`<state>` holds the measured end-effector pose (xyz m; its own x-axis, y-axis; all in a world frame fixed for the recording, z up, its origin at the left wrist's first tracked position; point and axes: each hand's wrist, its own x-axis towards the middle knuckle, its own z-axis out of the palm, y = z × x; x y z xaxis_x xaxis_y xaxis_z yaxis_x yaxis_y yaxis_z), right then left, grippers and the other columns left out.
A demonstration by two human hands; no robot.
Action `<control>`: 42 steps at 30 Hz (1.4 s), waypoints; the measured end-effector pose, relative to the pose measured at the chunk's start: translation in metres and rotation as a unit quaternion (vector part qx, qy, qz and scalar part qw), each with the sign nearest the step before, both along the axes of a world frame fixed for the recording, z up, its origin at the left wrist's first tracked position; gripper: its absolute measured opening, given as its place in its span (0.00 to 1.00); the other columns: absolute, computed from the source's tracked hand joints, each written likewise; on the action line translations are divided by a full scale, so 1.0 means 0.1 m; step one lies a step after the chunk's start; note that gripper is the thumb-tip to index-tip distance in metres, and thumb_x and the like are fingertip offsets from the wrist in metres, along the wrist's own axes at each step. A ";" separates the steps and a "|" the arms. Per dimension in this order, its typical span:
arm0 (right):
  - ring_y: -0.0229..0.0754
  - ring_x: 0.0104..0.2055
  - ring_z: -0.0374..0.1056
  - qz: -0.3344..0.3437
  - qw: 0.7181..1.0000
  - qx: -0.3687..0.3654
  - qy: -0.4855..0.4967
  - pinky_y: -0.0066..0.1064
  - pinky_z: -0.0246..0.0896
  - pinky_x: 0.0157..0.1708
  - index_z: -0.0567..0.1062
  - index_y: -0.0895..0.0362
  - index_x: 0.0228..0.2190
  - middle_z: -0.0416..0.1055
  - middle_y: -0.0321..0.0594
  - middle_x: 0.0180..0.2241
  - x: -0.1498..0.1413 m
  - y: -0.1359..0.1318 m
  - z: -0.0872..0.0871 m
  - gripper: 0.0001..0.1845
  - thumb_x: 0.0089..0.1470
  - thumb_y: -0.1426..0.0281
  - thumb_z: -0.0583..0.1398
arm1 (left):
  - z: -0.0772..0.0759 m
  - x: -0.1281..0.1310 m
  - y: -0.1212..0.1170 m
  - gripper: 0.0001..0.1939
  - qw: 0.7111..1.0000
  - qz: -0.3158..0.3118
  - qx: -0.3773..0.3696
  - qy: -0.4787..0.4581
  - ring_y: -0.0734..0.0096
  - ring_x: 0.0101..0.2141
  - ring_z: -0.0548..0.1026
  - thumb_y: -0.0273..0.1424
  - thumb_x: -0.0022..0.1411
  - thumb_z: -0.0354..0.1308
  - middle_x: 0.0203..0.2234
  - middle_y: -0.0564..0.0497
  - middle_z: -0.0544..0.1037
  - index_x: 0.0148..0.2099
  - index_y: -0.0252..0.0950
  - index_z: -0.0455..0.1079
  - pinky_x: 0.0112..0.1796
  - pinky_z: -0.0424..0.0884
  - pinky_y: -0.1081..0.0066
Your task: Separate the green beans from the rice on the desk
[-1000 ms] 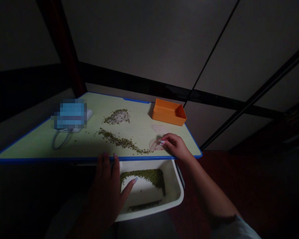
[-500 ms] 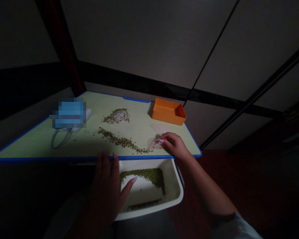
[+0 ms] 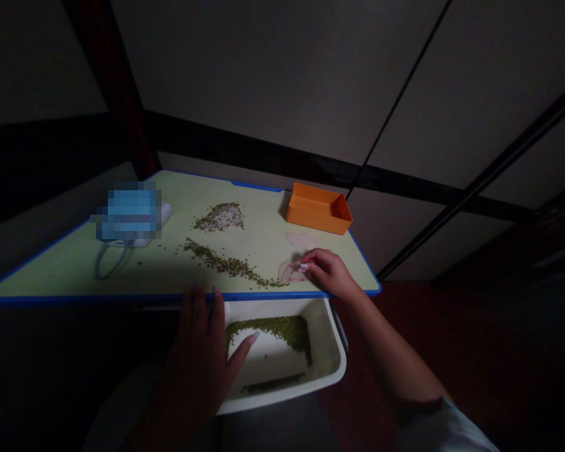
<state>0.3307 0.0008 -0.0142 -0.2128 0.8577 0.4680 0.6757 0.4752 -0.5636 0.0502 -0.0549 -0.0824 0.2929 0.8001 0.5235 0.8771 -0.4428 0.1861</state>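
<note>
My right hand (image 3: pixel 327 271) is over the right part of the table, its thumb and fingertips pinched together at the edge of a clear, half-round protractor with pink markings (image 3: pixel 289 274). Left of it, a band of small green beans (image 3: pixel 226 263) runs slantwise across the tabletop. Beyond that band is a pile of pale grains mixed with green beans (image 3: pixel 223 217). A thin patch of pale grains (image 3: pixel 299 240) lies just past my right hand. My left hand (image 3: pixel 200 351) has its fingers stretched toward the near table edge and its thumb spread over a white tub (image 3: pixel 336 370).
Green beans (image 3: pixel 287 329) line the far side of the tub, below the table edge. An orange open box (image 3: pixel 317 220) stands at the table's far right. On the left of the blue-rimmed table (image 3: pixel 66 270) sits a blurred blue item (image 3: pixel 132 213) with a cable loop (image 3: pixel 106 263).
Both hands keep nearly the same pose and place. The whole view has shifted very slightly.
</note>
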 end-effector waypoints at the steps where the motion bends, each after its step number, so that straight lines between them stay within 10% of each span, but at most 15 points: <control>1: 0.39 0.31 0.66 0.003 1.000 0.000 0.001 0.30 0.56 0.35 0.73 0.57 0.31 0.73 0.39 0.28 0.00 0.00 0.00 0.05 0.55 0.69 0.59 | 0.00 0.00 0.00 0.47 1.000 -0.002 -0.002 0.000 0.38 0.65 0.39 0.53 0.56 0.45 0.65 0.27 0.38 0.65 0.24 0.39 0.58 0.54 0.45; 42: 0.37 0.28 0.66 0.042 0.991 -0.096 0.087 0.30 0.61 0.30 0.72 0.56 0.33 0.72 0.38 0.27 -0.03 0.01 -0.07 0.08 0.54 0.65 0.60 | 0.05 0.02 -0.01 0.46 1.000 -0.013 -0.010 -0.016 0.37 0.65 0.38 0.52 0.56 0.46 0.66 0.28 0.36 0.66 0.27 0.38 0.57 0.54 0.42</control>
